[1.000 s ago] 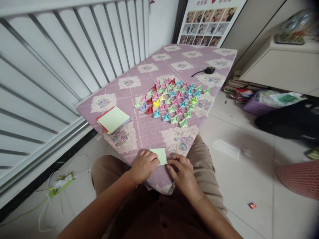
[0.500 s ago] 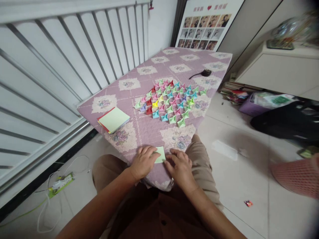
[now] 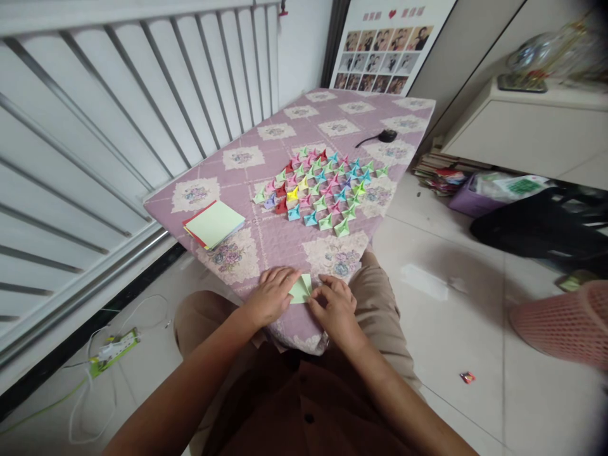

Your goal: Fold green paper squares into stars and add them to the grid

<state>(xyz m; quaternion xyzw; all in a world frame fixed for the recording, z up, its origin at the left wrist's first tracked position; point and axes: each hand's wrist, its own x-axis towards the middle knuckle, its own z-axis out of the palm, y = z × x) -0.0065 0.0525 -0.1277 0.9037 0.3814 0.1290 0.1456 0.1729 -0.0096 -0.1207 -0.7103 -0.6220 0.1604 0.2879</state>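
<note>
A small pale green sheet of folding paper [image 3: 301, 290] lies on the near end of the table, with a crease line showing on it. Spread flat, my left hand [image 3: 273, 292] presses on the paper's left side and hides part of it. My right hand [image 3: 334, 303] pinches the paper's right edge between thumb and index finger. Beyond the hands stand several rows of small folded paper pieces [image 3: 327, 187] in green, pink, blue, red and yellow. A stack of square paper sheets [image 3: 216, 223], pale green on top, sits to the left.
A floral cloth [image 3: 280, 247] covers the table. A black object with a thin tail [image 3: 387, 135] rests near its far right edge. White railings [image 3: 190, 82] run along the left. On the floor are a power strip [image 3: 114, 351] and a pink basket [image 3: 560, 323].
My right thumb and index finger have closed on the paper's right edge, where the hand was more spread before. My left hand stays on the paper. The whole view has shifted slightly.
</note>
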